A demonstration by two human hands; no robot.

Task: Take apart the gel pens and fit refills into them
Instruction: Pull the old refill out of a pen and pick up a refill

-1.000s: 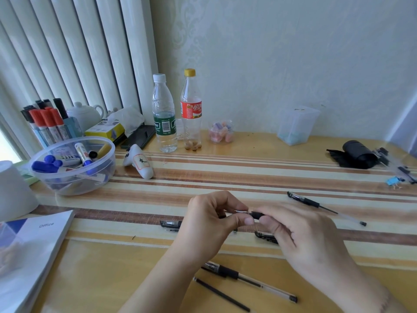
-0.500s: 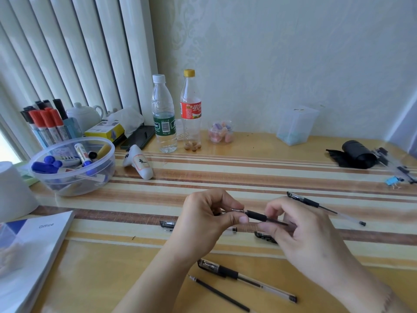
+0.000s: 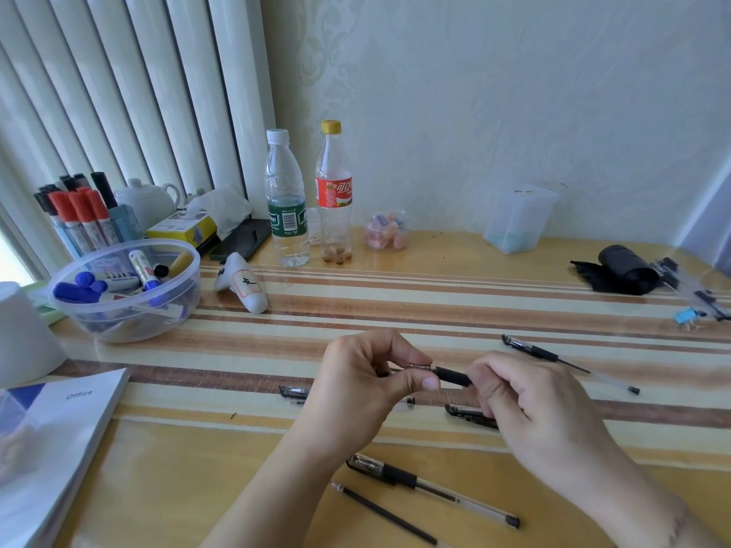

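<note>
At my far left lies a white booklet (image 3: pixel 59 421) with "Office" printed on its cover, and behind it a clear plastic bowl (image 3: pixel 126 288) of blue-capped markers. Two bottles stand by the wall; the yellow-capped one (image 3: pixel 333 191) carries a red label with white writing I cannot read, the white-capped one (image 3: pixel 285 199) a green label with a barcode.

My left hand (image 3: pixel 356 389) is curled, thumb and forefinger pinching the metal tip end of the gel pen (image 3: pixel 451 376) that I hold level above the striped tabletop (image 3: pixel 395 310). The pen's black grip shows in the gap between my hands. My right hand (image 3: pixel 534 413) is curled round the pen's other end, which its fingers hide.

Below my hands lie an assembled pen (image 3: pixel 431 488) and a bare black refill (image 3: pixel 383 514) just beside it. Right of my hands, near them, another pen (image 3: pixel 569 363) lies slantwise.
</note>
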